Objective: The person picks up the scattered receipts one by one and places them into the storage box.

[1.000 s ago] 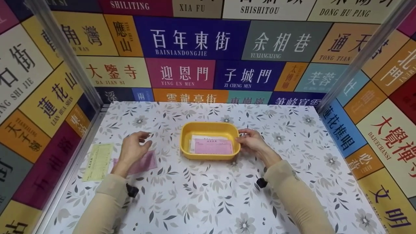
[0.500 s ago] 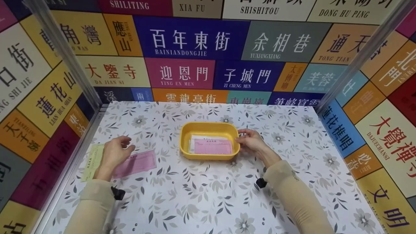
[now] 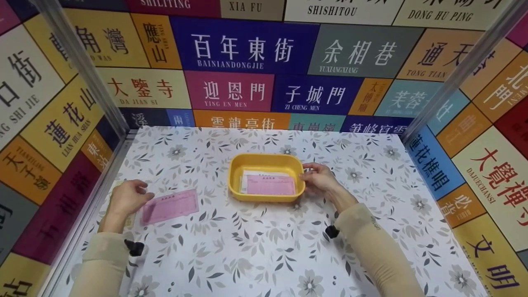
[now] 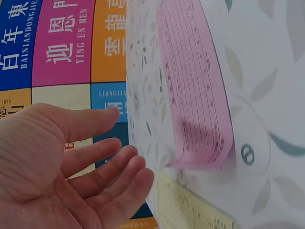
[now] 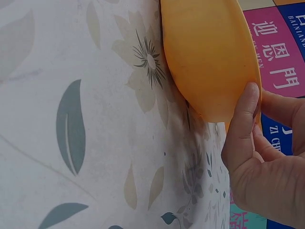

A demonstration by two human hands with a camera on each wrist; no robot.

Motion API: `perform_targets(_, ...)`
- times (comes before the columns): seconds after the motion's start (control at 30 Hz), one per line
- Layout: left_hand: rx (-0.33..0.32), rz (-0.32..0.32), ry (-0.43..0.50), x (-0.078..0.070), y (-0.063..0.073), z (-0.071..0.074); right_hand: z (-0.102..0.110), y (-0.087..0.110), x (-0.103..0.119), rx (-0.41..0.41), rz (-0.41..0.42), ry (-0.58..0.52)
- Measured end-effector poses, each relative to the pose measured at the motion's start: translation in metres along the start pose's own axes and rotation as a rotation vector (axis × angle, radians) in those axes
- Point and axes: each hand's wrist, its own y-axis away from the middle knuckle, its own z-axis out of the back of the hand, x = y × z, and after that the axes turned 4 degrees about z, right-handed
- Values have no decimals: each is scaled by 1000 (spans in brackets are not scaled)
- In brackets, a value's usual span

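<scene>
My left hand (image 3: 126, 200) hovers over the left side of the table, palm turned inward, with nothing in its loosely bent fingers. Beneath it a yellow printed slip (image 4: 188, 205) is mostly hidden in the head view. Just right of that hand lies a pink printed slip (image 3: 171, 206), its near end curling up in the left wrist view. At the table's middle stands a yellow plastic box (image 3: 266, 199), holding another pink slip (image 3: 270, 185) on top of white paper (image 3: 244, 185). My right hand (image 3: 324, 181) pinches the box's right-end rim between thumb and fingers.
A white tablecloth (image 3: 247, 255) with grey leaves and flowers covers the table. Walls of coloured sign panels (image 3: 243, 49) enclose the back and both sides, with metal posts (image 3: 441, 78) at the back corners.
My left hand has moved left, off the pink slip and over the yellow one, uncovering the pink slip. The right hand and the yellow box have stayed in place.
</scene>
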Motion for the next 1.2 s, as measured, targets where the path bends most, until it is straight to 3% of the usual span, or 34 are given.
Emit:
perform_targets(0.4, 144, 110, -36, 4, 9, 5, 1, -3, -2, 12, 20, 10)
perform_targets(0.67, 148, 84, -27, 8, 11, -3, 0, -3, -4, 4, 22, 2)
perform_targets(0.97, 141, 146, -40, 11, 10, -5, 1, -1, -1, 11, 7, -4)
perform_targets(1.2, 120, 134, -56, 12, 10, -16, 0, -2, 0, -4, -5, 18)
